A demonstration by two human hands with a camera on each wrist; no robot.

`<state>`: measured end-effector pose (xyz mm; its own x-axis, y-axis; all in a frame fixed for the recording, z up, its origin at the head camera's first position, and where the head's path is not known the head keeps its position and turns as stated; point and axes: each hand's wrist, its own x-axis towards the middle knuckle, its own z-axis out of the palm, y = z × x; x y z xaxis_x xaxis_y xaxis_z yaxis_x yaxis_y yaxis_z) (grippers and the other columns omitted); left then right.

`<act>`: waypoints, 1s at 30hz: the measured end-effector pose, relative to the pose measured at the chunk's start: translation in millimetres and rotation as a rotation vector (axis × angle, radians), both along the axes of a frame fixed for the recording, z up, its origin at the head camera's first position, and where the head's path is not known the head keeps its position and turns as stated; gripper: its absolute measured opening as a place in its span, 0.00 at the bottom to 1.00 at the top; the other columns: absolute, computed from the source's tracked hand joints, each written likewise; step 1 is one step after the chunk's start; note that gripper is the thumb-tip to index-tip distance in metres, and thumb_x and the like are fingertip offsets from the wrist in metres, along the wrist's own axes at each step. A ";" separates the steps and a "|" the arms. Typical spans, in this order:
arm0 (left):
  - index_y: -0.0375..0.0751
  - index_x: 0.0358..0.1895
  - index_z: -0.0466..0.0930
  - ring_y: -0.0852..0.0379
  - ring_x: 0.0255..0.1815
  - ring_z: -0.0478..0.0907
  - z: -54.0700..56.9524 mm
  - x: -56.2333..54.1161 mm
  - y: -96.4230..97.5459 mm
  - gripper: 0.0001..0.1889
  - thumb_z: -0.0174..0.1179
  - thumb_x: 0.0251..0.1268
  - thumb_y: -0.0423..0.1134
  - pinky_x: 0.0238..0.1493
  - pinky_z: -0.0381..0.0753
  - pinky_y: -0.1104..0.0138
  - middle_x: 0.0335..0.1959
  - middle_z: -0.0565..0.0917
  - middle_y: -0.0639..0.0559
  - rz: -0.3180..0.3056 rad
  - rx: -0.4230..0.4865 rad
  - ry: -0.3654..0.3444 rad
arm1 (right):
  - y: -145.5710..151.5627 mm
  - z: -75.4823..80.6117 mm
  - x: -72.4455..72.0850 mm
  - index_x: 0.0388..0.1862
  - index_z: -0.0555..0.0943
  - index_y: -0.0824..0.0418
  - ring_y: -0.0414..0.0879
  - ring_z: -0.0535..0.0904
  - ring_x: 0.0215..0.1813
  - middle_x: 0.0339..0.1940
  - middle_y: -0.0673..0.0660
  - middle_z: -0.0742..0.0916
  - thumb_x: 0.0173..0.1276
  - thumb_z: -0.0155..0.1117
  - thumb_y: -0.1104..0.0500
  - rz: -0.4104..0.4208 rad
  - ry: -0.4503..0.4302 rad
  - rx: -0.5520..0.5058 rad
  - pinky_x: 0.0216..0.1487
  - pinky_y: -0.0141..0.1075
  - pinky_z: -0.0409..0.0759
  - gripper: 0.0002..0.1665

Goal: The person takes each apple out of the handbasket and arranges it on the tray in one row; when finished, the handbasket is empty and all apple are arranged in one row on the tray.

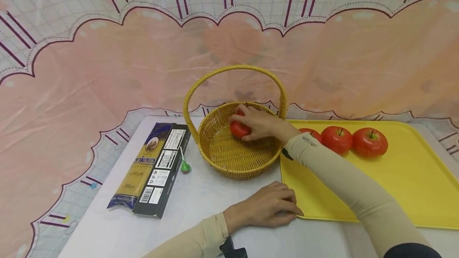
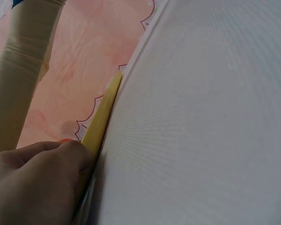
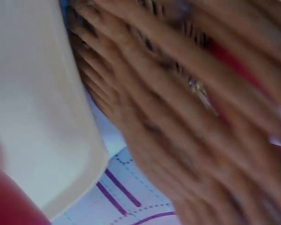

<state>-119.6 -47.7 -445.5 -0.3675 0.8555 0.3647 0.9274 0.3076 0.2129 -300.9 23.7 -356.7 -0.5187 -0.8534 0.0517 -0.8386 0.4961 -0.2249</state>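
My right hand [image 1: 256, 122] grips a red apple [image 1: 239, 129] inside the yellow wicker basket [image 1: 229, 172], whose tall handle stands upright. How far the apple is above the basket floor I cannot tell. The left hand [image 1: 263, 206] lies at the near left corner of a yellow tray [image 1: 394, 186]. In the left wrist view its bent fingers hold the tray's edge [image 2: 100, 122]. Three more apples [image 1: 370, 142] sit in a row on the tray, the leftmost partly hidden by the right arm. The right wrist view is blurred, with basket weave [image 3: 168, 136] filling much of it.
Left of the basket lie a pasta packet [image 1: 138, 170] and a black box [image 1: 163, 174] with white labels. A green-wrapped lollipop [image 1: 185, 167] is between box and basket. Behind the white table [image 1: 201, 206] hangs a patterned pink cloth [image 1: 143, 63].
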 end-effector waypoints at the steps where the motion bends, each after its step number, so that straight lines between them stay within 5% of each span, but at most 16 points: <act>1: 0.60 0.45 0.84 0.69 0.43 0.70 0.2 0.0 0.2 0.10 0.54 0.67 0.46 0.59 0.63 0.76 0.39 0.77 0.65 -0.001 0.002 0.001 | 1.3 -0.2 0.1 0.64 0.68 0.45 0.53 0.69 0.57 0.62 0.56 0.65 0.56 0.70 0.47 -0.002 0.005 0.000 0.55 0.48 0.76 0.36; 30: 0.59 0.45 0.84 0.69 0.43 0.71 -2.4 -1.1 0.2 0.10 0.53 0.68 0.46 0.58 0.63 0.77 0.38 0.77 0.64 -0.008 0.037 -0.016 | 14.7 -1.5 25.2 0.64 0.67 0.42 0.51 0.71 0.56 0.64 0.55 0.65 0.54 0.64 0.45 -0.027 0.031 -0.159 0.51 0.46 0.77 0.36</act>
